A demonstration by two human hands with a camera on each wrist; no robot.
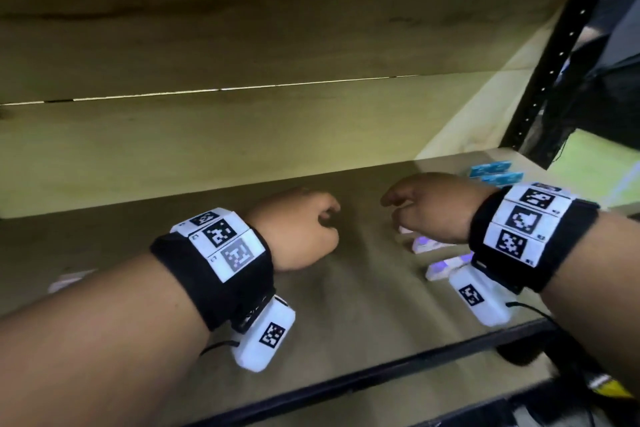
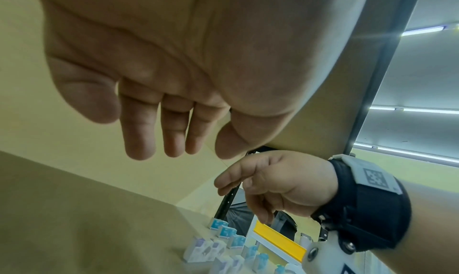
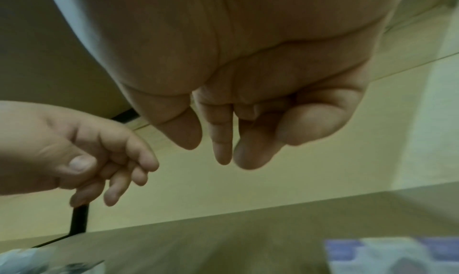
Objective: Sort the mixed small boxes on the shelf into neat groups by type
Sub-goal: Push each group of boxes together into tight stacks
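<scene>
Both hands hover over the brown shelf board (image 1: 346, 288) and hold nothing. My left hand (image 1: 327, 217) is at mid-shelf with loosely curled fingers; in the left wrist view its fingers (image 2: 140, 140) hang relaxed and empty. My right hand (image 1: 394, 210) floats a short way to its right, fingers (image 3: 222, 150) drooping with nothing between them. Under the right wrist lie white-and-purple boxes (image 1: 438, 269). Blue boxes (image 1: 497, 174) stand behind it at the shelf's right end. The left wrist view shows a blue row (image 2: 227, 232) beside a white-and-purple row (image 2: 206, 251). One pale box (image 1: 69, 279) lies far left.
Plywood forms the back wall (image 1: 242, 132). A black perforated upright (image 1: 550, 69) stands at the right end of the shelf. A dark metal rail (image 1: 346, 381) edges the front. Bare board lies between the hands and to the left.
</scene>
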